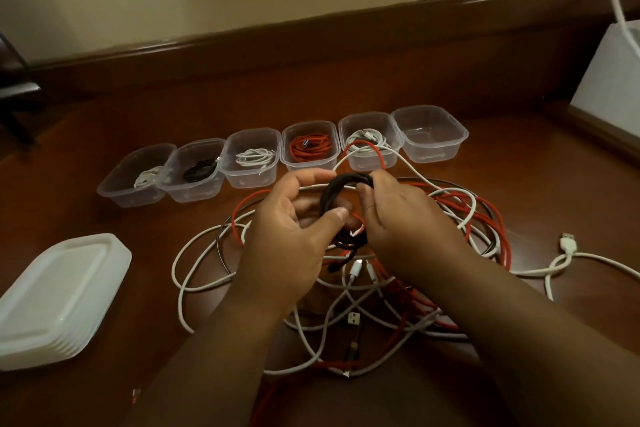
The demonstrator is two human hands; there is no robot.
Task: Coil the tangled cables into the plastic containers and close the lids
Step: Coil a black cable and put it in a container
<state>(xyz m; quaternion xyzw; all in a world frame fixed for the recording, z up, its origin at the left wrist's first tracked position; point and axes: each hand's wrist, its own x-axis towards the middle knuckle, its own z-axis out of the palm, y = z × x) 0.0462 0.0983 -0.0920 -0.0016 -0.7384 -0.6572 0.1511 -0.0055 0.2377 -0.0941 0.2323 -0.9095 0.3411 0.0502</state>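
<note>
The fingers [363, 189] of the right hand [405, 218] are curled round the top of a black cable [332, 194] wound into a small loop, and the left hand [287, 236] pinches the same loop lower down, thumb pressed against its near side. Both hands hold it above the tangle of cables [381, 288], a mess of white, red and dark leads sprawled over the desk [519, 184].

The coiling looks nearly finished for this one cable, I'd say; its tail seems to run down into the heap, though I cannot tell whether it is free.

Beyond the hands stands a row of six open tubs. Five hold a coil each; the empty container [429, 133] at the right end is the likely home for this one. Next the loop wants keeping tight, lifting clear of the red lead arching over it, and setting flat inside. The stack of lids [59, 295] waits at the left, none fitted yet
</note>
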